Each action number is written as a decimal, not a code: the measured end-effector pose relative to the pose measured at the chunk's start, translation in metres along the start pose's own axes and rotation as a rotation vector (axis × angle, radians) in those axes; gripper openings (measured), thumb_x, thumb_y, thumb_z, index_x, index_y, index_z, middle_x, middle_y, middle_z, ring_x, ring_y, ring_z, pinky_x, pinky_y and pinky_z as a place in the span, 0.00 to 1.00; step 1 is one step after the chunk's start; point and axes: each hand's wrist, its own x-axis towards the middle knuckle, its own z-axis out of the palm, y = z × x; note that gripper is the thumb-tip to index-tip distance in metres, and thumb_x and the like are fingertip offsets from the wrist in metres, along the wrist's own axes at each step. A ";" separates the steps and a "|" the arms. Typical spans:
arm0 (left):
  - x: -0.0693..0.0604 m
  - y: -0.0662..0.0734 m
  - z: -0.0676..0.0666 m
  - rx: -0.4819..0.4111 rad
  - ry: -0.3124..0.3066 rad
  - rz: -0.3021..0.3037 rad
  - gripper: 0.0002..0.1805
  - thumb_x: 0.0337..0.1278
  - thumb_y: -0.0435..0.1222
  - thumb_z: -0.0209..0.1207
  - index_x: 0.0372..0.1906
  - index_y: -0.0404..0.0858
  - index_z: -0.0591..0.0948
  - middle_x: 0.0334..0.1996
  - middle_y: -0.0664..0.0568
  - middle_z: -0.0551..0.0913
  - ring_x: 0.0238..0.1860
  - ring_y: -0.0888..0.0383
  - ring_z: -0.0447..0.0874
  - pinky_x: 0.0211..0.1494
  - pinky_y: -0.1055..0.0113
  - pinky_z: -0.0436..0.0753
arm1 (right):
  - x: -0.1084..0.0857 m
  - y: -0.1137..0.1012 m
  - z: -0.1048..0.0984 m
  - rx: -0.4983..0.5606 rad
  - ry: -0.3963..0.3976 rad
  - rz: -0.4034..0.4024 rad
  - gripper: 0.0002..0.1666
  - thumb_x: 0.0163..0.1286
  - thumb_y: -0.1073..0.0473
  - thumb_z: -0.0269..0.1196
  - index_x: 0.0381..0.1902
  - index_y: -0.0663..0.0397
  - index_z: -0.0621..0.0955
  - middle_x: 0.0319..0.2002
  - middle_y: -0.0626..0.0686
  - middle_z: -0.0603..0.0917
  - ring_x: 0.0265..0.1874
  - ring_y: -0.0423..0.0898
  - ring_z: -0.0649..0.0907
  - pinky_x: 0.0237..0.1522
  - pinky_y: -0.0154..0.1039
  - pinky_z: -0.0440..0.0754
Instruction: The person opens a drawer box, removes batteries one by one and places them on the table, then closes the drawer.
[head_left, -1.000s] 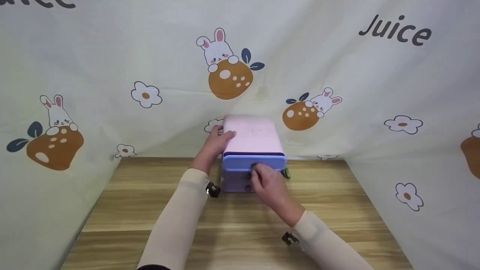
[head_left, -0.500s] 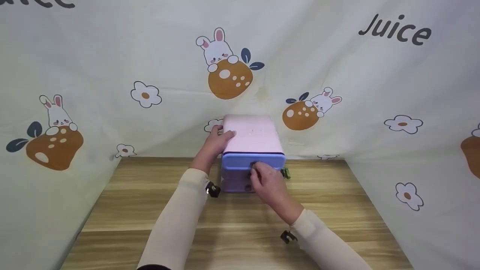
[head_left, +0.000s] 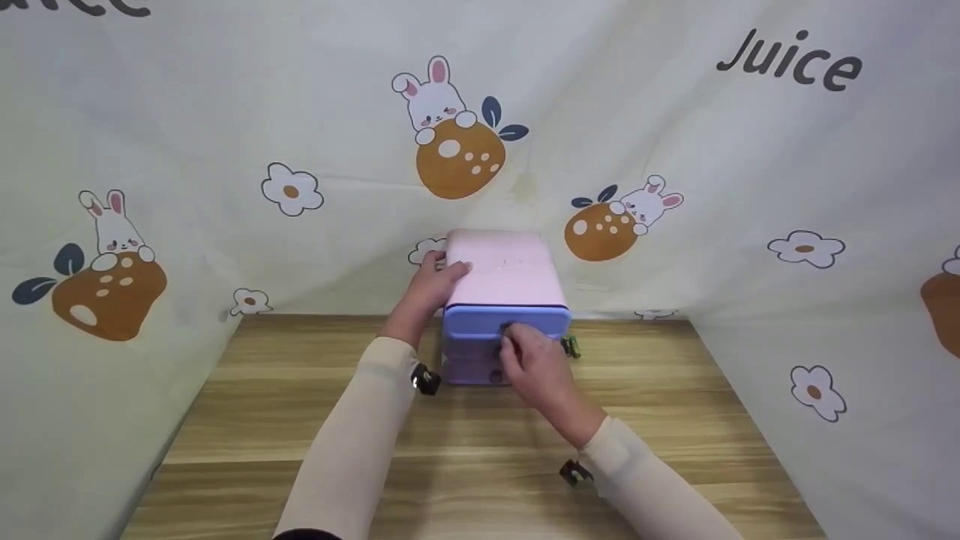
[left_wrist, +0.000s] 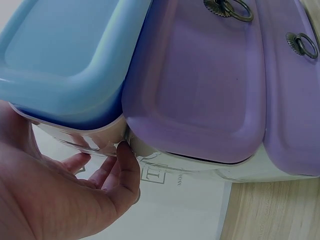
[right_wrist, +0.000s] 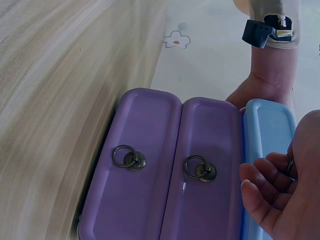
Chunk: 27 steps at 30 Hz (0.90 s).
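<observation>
A small drawer cabinet with a pink top (head_left: pixel 506 270) stands at the back of the table. Its blue top drawer (head_left: pixel 472 322) sits above two purple drawers (right_wrist: pixel 207 135). My left hand (head_left: pixel 435 285) holds the cabinet's left upper edge, thumb on the top and fingers bent down the side. In front, my right hand (head_left: pixel 544 367) pinches the ring pull (right_wrist: pixel 290 165) of the blue drawer, mostly covered by the fingers. The lower purple drawers carry bronze ring pulls (right_wrist: pixel 132 159) that hang free.
Small green objects (head_left: pixel 573 346) lie on the table to the right of the cabinet, partly hidden. The wood-grain table (head_left: pixel 300 390) is bounded by a printed cloth backdrop (head_left: pixel 345 247) behind and at both sides. Wrist cameras (head_left: pixel 426 379) sit on both wrists.
The blue drawer's front has moved slightly inward, narrowing the dark gap under the pink top. My right hand has moved forward a little with it. My left hand has stayed in place.
</observation>
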 end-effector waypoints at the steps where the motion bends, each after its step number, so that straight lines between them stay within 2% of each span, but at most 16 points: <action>1: 0.000 0.000 0.000 -0.003 0.000 -0.001 0.45 0.76 0.54 0.62 0.87 0.41 0.59 0.81 0.35 0.66 0.76 0.43 0.70 0.79 0.49 0.71 | 0.000 0.000 0.000 0.000 0.002 0.000 0.10 0.77 0.64 0.64 0.33 0.51 0.79 0.28 0.48 0.79 0.26 0.46 0.79 0.29 0.44 0.81; 12: 0.002 -0.001 0.001 -0.019 0.003 0.001 0.44 0.75 0.52 0.63 0.86 0.40 0.60 0.79 0.35 0.68 0.73 0.42 0.74 0.74 0.49 0.76 | 0.003 0.002 0.003 0.012 0.002 0.033 0.10 0.78 0.63 0.65 0.33 0.50 0.78 0.29 0.47 0.81 0.27 0.46 0.81 0.30 0.44 0.82; 27: -0.001 0.000 -0.001 0.010 0.004 0.004 0.44 0.76 0.54 0.62 0.86 0.41 0.60 0.81 0.36 0.66 0.76 0.42 0.70 0.78 0.47 0.72 | 0.006 0.004 0.006 0.022 0.011 0.028 0.11 0.78 0.63 0.65 0.33 0.49 0.78 0.27 0.46 0.79 0.26 0.44 0.80 0.29 0.42 0.80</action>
